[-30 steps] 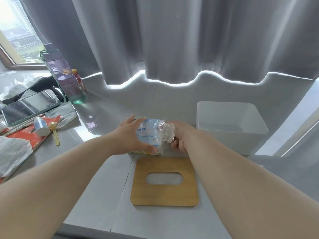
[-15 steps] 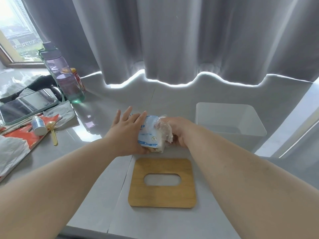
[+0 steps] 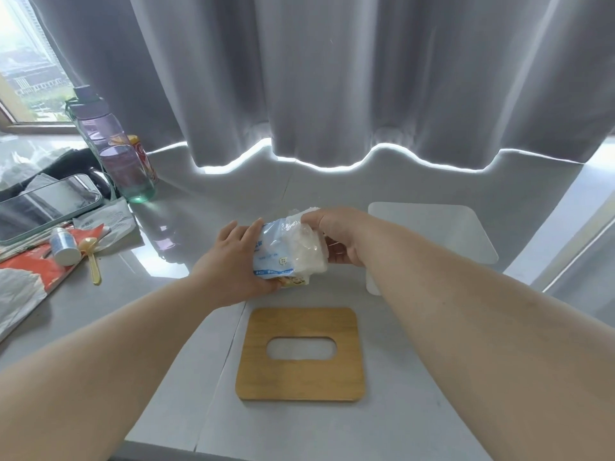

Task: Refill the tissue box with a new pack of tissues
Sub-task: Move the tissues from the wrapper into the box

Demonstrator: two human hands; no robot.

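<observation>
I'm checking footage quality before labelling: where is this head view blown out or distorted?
Head view: backlight burns a white band under the curtain; the tissue box washes out, edges faint; glare on the countertop near the water bottle; wide-angle bowing toward edges.

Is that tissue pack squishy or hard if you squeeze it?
Probably squishy: the tissue pack bulges unevenly between the left hand and right hand. Likely light too, being soft white sheets in thin film. Its shiny, crinkled plastic wrap may feel a bit slippery.
</observation>
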